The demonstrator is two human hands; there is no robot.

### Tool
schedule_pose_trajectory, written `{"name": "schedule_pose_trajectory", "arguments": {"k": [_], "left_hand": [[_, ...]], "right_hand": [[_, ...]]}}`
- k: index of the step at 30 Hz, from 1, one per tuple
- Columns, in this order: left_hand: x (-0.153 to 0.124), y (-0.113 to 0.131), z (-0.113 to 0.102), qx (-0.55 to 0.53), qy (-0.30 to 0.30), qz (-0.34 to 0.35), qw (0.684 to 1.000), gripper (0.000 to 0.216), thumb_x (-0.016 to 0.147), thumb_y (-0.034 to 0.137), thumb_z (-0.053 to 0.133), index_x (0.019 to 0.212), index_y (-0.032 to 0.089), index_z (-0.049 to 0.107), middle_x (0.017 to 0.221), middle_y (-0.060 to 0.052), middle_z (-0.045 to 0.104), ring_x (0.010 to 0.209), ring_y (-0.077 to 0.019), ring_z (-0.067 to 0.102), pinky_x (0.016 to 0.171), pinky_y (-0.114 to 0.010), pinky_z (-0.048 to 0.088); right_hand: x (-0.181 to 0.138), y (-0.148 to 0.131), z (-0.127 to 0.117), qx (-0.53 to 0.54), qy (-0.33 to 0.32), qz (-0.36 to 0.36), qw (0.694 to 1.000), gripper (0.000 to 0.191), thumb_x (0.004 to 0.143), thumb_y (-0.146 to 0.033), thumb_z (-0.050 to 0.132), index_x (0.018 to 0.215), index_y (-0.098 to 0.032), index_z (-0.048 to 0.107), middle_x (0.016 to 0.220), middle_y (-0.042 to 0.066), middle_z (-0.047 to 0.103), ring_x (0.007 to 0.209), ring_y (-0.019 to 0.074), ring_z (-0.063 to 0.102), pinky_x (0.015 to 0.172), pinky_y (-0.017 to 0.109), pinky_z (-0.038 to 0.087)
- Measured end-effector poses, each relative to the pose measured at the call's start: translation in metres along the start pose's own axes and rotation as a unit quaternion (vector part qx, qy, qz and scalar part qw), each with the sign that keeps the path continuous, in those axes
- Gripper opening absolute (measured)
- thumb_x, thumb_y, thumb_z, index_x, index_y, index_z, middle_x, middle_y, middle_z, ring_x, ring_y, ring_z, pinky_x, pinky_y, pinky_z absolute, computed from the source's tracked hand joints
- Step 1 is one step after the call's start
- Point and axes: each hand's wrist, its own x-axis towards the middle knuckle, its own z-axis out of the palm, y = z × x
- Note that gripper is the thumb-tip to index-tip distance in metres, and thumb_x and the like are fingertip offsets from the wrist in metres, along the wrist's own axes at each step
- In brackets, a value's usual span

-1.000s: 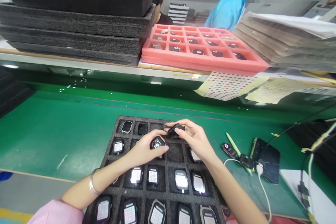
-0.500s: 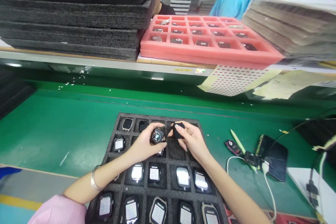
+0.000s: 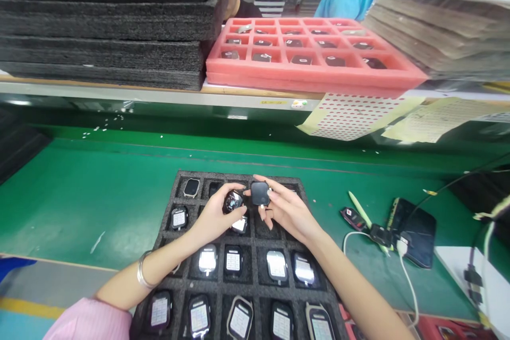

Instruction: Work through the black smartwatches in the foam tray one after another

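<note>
My left hand (image 3: pixel 215 216) is closed around a round-faced smartwatch body (image 3: pixel 233 202) with a lit dial. Just to its right, my right hand (image 3: pixel 283 210) pinches a square black watch body (image 3: pixel 260 193) with a dark screen, face up. Both hands hover over the far rows of a black foam tray (image 3: pixel 255 265) whose pockets hold several watch bodies, most with lit white screens. A silver-edged watch (image 3: pixel 191 187) lies in the tray's far left pocket. A bracelet is on my left wrist.
The tray lies on a green mat (image 3: pixel 99 196). To the right lie a pen (image 3: pixel 358 207), a dark phone (image 3: pixel 416 234) and white cables. A raised shelf carries black foam sheets (image 3: pixel 107 37), a pink foam tray (image 3: pixel 314 58) and stacked paper. A person in blue stands behind.
My right hand has turned the square black watch so its dark face points up and lifted it slightly. The left hand with the round watch moved a little toward the far edge.
</note>
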Motion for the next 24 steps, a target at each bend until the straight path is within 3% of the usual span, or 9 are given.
{"name": "schedule_pose_trajectory", "arguments": {"k": [11, 24], "left_hand": [[-0.0046, 0.0060, 0.0012, 0.089, -0.014, 0.067, 0.994, 0.041, 0.072, 0.009, 0.059, 0.111, 0.019, 0.056, 0.103, -0.004, 0.062, 0.094, -0.0205, 0.058, 0.087, -0.030, 0.042], [-0.0060, 0.0017, 0.0012, 0.087, -0.044, 0.093, 0.991, 0.041, 0.076, 0.011, 0.059, 0.115, 0.020, 0.050, 0.111, -0.004, 0.058, 0.103, -0.0193, 0.054, 0.092, -0.028, 0.039]], "right_hand": [[-0.0006, 0.0002, -0.0044, 0.002, -0.019, -0.008, 1.000, 0.036, 0.082, -0.032, 0.067, 0.116, -0.023, 0.058, 0.101, 0.010, 0.067, 0.053, 0.0128, 0.057, 0.047, 0.026, 0.045], [-0.0012, 0.0011, -0.0035, 0.003, -0.030, -0.010, 1.000, 0.037, 0.083, -0.034, 0.065, 0.116, -0.023, 0.053, 0.105, 0.011, 0.067, 0.049, 0.0111, 0.055, 0.042, 0.022, 0.039]]}}
